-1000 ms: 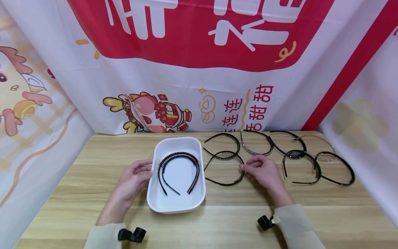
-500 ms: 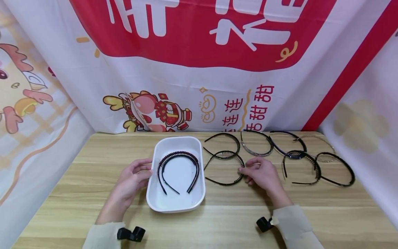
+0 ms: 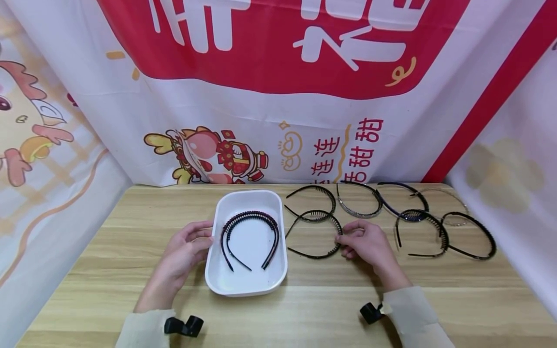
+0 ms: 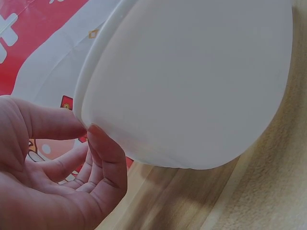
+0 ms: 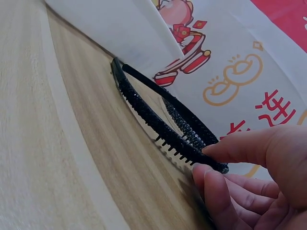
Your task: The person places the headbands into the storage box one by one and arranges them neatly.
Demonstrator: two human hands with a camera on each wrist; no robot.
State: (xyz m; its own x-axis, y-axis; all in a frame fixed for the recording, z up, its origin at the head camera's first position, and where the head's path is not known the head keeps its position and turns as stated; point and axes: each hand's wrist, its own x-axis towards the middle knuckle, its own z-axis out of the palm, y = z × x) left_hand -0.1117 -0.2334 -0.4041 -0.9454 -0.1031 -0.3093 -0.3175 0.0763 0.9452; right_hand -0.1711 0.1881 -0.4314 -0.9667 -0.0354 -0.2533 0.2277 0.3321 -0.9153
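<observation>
In the head view, a white plastic tray (image 3: 246, 289) stands on the table, with black toothed headbands (image 3: 251, 213) lying nested inside. At the tray's left side, my left hand (image 3: 186, 251) pinches the rim between thumb and finger, as the left wrist view shows with the tray wall (image 4: 192, 86) close up. Right of the tray, my right hand (image 3: 364, 241) pinches the curved top of a black headband (image 3: 321, 256) between thumb and fingertips. That headband (image 5: 153, 120) shows comb teeth and a glittery surface in the right wrist view. Its tips lie close to the tray.
More headbands lie on the wooden table (image 3: 322, 314) to the right: a black one (image 3: 334, 198) just behind, a silver-patterned one (image 3: 357, 212), a dark blue one (image 3: 391, 210), black ones (image 3: 444, 237) and a thin pale one (image 3: 463, 203). A printed cloth (image 3: 270, 116) hangs behind.
My right hand has shifted very slightly on the headband and keeps its pinch. The tray, my left hand and the other headbands look practically the same.
</observation>
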